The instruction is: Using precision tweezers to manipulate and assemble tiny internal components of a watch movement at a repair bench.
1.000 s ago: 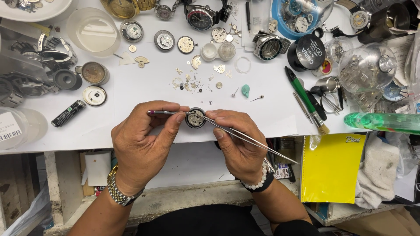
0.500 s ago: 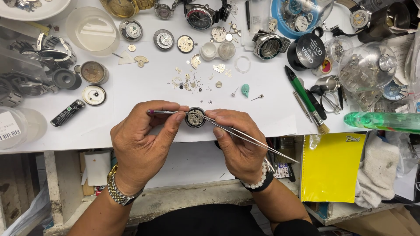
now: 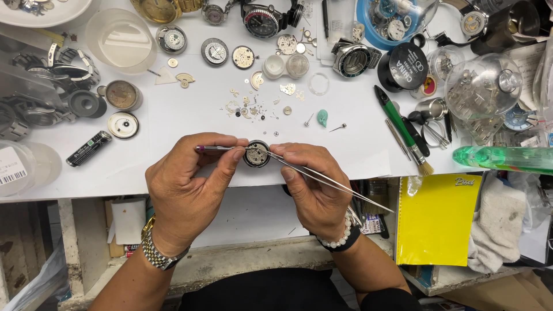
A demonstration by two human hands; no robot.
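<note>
Both hands meet at the near edge of the white worktop (image 3: 173, 115), bent over a small round watch movement with silver-grey works (image 3: 256, 155) that sits on the surface between them. Left hand (image 3: 187, 187) is curled, thumb and forefinger pinched on a thin metal tool with a purple tip (image 3: 216, 148), which lies level and points right to the movement's rim. Right hand (image 3: 314, 184) is likewise closed, gripping long steel tweezers (image 3: 322, 178) whose tips reach the movement from the right while the shaft runs back past the wrist. Just beyond the movement, tiny loose gears and screws (image 3: 247, 109) are scattered on the worktop, with a small mint-green piece (image 3: 322, 117) to their right. Farther right lies a green-handled brush (image 3: 400, 129); at the near right sits a yellow notebook (image 3: 438, 219).
</note>
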